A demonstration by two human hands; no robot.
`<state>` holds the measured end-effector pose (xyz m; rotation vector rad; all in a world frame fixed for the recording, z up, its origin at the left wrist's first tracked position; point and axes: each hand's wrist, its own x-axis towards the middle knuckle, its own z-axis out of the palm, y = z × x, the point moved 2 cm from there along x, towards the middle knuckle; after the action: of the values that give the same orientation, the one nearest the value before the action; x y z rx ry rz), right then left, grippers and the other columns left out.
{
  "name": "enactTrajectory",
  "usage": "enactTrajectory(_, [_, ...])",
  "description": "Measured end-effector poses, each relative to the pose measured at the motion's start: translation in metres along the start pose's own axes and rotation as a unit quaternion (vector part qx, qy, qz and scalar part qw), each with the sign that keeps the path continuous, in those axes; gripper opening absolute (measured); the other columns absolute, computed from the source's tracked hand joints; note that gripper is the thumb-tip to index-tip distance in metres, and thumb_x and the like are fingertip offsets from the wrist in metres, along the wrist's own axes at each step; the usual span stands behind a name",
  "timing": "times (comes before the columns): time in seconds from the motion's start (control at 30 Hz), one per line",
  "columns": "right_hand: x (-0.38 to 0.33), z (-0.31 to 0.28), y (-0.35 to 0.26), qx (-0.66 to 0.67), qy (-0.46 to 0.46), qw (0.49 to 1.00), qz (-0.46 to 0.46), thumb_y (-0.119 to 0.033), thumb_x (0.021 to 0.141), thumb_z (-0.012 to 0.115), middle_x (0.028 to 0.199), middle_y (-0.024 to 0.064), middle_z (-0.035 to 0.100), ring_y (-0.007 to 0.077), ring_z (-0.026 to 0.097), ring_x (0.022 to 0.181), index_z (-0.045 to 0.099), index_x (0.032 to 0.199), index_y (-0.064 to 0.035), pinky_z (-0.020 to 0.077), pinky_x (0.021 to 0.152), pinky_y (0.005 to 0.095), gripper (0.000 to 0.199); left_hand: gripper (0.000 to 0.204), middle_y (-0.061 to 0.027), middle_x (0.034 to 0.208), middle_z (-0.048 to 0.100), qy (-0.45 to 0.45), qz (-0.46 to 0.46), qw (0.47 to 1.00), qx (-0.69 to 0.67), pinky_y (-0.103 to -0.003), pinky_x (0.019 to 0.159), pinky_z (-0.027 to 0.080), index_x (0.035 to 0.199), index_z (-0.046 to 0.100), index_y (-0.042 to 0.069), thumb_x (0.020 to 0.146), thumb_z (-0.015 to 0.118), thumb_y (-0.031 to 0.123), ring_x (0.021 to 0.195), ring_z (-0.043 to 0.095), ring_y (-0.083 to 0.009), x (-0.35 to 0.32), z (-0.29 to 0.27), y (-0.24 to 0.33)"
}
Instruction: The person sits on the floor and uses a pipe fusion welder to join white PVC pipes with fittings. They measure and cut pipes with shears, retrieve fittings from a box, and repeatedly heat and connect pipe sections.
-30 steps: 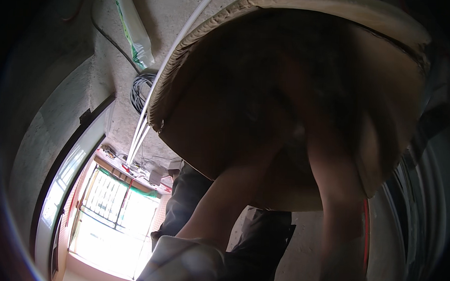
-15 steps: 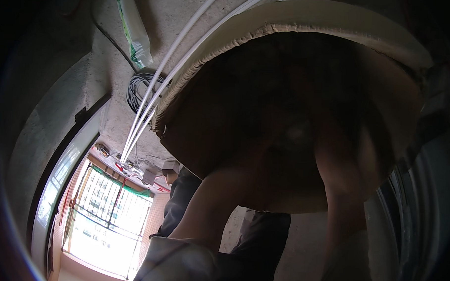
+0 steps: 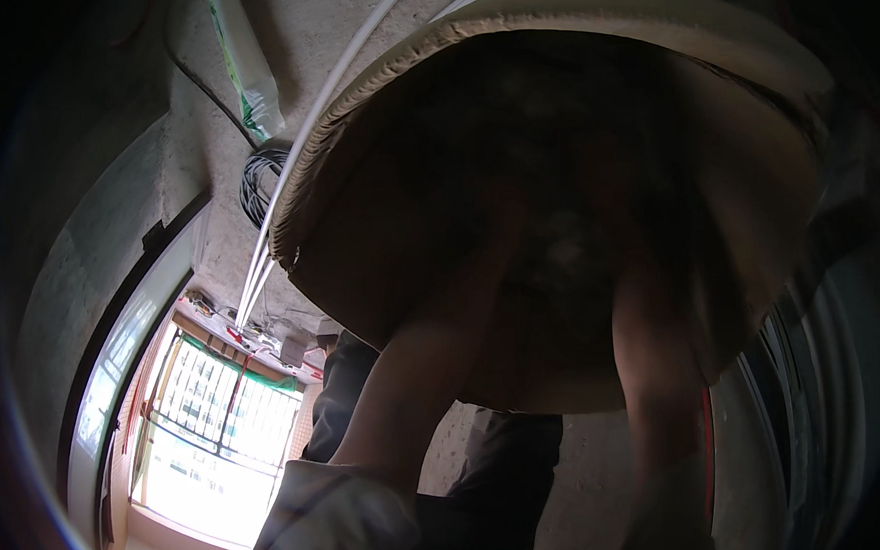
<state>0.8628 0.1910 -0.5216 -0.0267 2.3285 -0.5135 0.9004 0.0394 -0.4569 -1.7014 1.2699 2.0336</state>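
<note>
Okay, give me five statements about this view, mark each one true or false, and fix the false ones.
1. The left forearm and right forearm both reach into the open tan sack. True.
2. The coiled cable sits inside the sack. False: it lies outside, on the concrete floor.
3. White pipes pass along the sack's left side in the picture. True.
4. The barred window appears at the lower right. False: it appears at the lower left.
5. The sack's inside is brightly lit. False: it is too dark to tell what is held.
</note>
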Motion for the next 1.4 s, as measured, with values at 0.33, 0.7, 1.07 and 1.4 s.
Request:
enactTrajectory(0.33, [-0.141,-0.113,-0.063,0.831,-0.029,0.542,0.123,-0.01,0.088,0.068,0.093,0.0077,0.07,0.016,0.063,0.066,0.064,0.115,-0.0032,0.0504,0.056,0.0291,0.029,0.062,-0.0085,0.142,0.051,-0.223,-0.131,0.953,-0.161,-0.04,0.109,0.041,0.147,0.041,0.006,0.104,0.045,0.051,0.132,0.048,-0.0239,-0.075,-0.002,0.099])
enactTrajectory(0.7, [-0.214,-0.155,-0.092,0.759,0.091,0.622,0.172,-0.02,0.087,0.075,0.091,0.0078,0.07,0.0112,0.056,0.058,0.061,0.118,-0.0001,0.0445,0.05,0.0258,0.039,0.048,-0.011,0.122,0.062,-0.334,-0.107,0.936,0.017,-0.038,0.091,0.054,0.138,0.047,0.001,0.098,0.062,0.024,0.108,0.065,-0.0238,-0.123,0.01,0.144])
enactTrajectory(1.07, [-0.252,-0.157,-0.121,0.275,0.3,0.906,0.112,-0.02,0.085,0.081,0.106,0.0069,0.066,0.0157,0.065,0.085,0.064,0.099,-0.0023,0.0528,0.074,0.0348,0.028,0.041,-0.0119,0.123,0.062,-0.31,-0.007,0.943,0.12,-0.042,0.097,0.051,0.134,0.048,0.0,0.096,0.062,0.006,0.112,0.063,-0.0241,-0.158,0.014,0.132])
enactTrajectory(1.4, [-0.278,-0.148,-0.093,0.616,0.172,0.743,0.198,-0.007,0.089,0.073,0.096,0.0055,0.071,0.0087,0.06,0.084,0.07,0.097,0.0026,0.0489,0.075,0.0253,0.013,0.059,-0.0091,0.098,0.061,-0.176,0.065,0.933,0.307,-0.029,0.072,0.052,0.117,0.05,-0.005,0.078,0.083,0.024,0.081,0.06,-0.0136,-0.184,0.014,0.124])
